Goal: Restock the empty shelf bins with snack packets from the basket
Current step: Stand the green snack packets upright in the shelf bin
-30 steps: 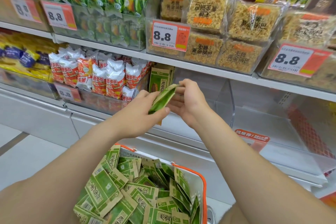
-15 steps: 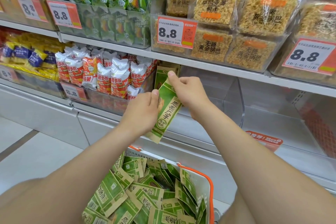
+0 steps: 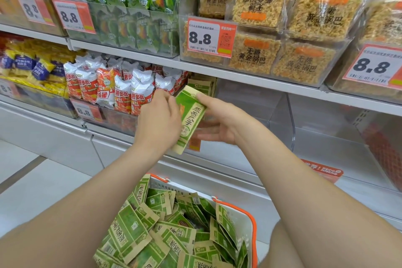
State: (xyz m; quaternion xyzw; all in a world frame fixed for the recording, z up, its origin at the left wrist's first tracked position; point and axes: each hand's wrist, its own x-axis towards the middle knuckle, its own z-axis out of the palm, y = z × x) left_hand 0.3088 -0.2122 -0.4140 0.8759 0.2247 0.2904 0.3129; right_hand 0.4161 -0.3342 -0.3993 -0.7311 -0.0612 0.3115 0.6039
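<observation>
Far left, middle shelf: yellow-and-blue wrapped snack packets piled in a clear bin. Beside them, red-and-white pillow bags stand in rows behind an orange-and-white price label.

Centre: the left hand, back toward the camera, curls its fingers over the left edge of a flat green-and-tan paper snack packet. The packet is held nearly upright, printed face outward, in front of the middle shelf. Just behind its top edge, a few matching green-and-tan packets stand at the left end of a clear plastic shelf bin. Below the hands, a white plastic basket with an orange rim holds a loose heap of the same packets.

Right of centre: the right hand, palm up, pinches the packet's right side, thumb on the upper corner and fingers behind. Both hands thus grip the one packet.

Right: the clear bin's divider wall rises past the right wrist. On the shelf above sit clear-wrapped golden rice-crust blocks. An orange shelf-edge tag hangs at lower right.
</observation>
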